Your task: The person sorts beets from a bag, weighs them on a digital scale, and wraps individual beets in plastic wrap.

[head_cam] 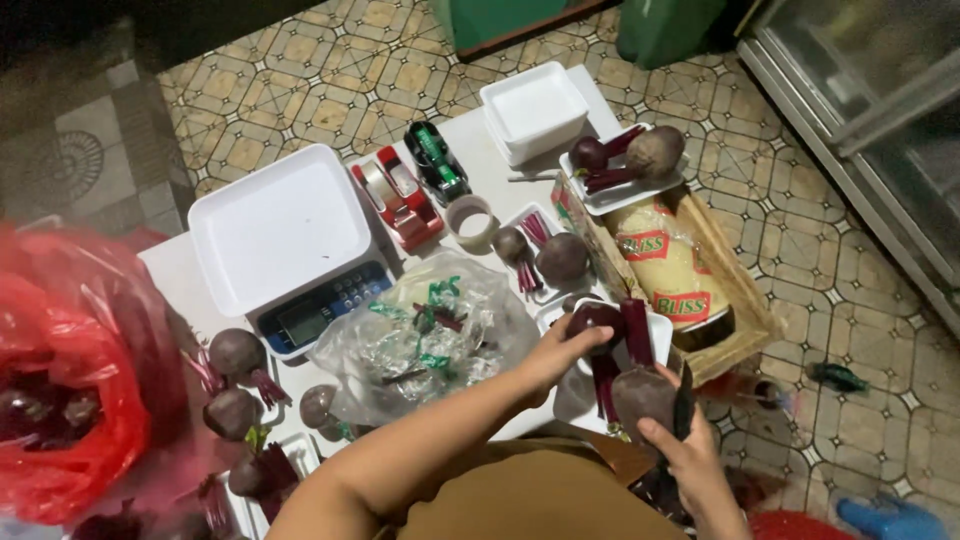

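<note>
Beetroots are held in both hands over the near edge of the white bench [480,160]: the left hand [560,350] is closed around a dark beetroot [592,318] just above a small white foam tray [655,335], and the right hand [685,450] is closed on a second, larger beetroot [640,395] together with a dark knife [683,400] pinched against it. Risk is judged highest at that knife, since the blade lies close to the fingers and to the other wrist; a slip on the round, smooth root could bring it across skin. The foam tray sits partly past the bench edge, so it could be tipped by a heavy root set on its outer side. A crumpled clear plastic bag [430,340] lies just beside the left forearm and could be dragged by it, with the loose beetroots [238,352] near the scale [285,240] nudged towards the edge. Red stalks [636,330] could be snapped if squeezed
</note>
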